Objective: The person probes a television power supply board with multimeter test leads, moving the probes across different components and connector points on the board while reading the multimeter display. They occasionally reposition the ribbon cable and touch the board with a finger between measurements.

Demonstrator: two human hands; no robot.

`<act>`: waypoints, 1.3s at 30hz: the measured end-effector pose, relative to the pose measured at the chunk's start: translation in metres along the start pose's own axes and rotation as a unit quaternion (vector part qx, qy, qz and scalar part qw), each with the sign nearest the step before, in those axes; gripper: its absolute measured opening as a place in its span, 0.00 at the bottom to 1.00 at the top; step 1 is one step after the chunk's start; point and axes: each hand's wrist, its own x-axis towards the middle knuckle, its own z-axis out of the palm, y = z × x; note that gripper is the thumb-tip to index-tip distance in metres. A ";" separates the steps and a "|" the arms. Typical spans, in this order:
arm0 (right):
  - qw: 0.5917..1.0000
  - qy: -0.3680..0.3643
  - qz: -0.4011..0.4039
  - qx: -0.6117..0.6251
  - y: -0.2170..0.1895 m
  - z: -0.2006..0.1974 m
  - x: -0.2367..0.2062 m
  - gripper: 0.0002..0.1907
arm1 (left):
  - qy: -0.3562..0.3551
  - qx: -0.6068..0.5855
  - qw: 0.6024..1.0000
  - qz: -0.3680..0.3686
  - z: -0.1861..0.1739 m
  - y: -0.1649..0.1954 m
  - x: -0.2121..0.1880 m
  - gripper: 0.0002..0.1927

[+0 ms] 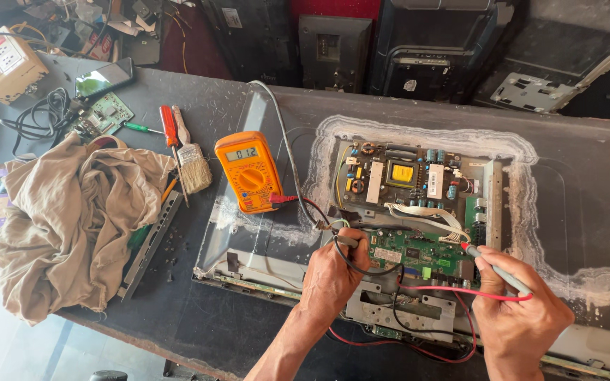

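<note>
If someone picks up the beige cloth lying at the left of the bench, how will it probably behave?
The beige cloth is crumpled in soft folds, so it would probably hang limp, not keep its shape. It looks thin, likely light for its bulk. One edge overlaps a metal strip, which might shift when the cloth is lifted.

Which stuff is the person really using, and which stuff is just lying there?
In use:
left hand with black probe
right hand with red probe
green circuit board
orange meter

Lying about:
cloth
paintbrush
red screwdriver
phone

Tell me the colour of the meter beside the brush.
Orange meter, shown in the head view.
</note>
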 end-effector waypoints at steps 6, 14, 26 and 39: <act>1.000 0.000 -0.001 -0.006 0.001 0.000 -0.002 0.05 | 0.011 -0.004 1.000 0.022 0.002 -0.009 -0.002 0.04; 1.000 0.003 0.015 0.003 -0.007 -0.001 -0.004 0.04 | 0.011 -0.023 1.000 0.017 0.004 -0.019 -0.006 0.04; 0.999 0.006 0.029 0.015 -0.009 -0.002 0.000 0.04 | 0.011 -0.049 0.998 0.029 0.005 -0.026 -0.007 0.04; 0.999 0.004 0.044 0.032 -0.009 -0.002 0.001 0.05 | -0.009 0.029 0.997 0.067 0.003 -0.019 -0.001 0.06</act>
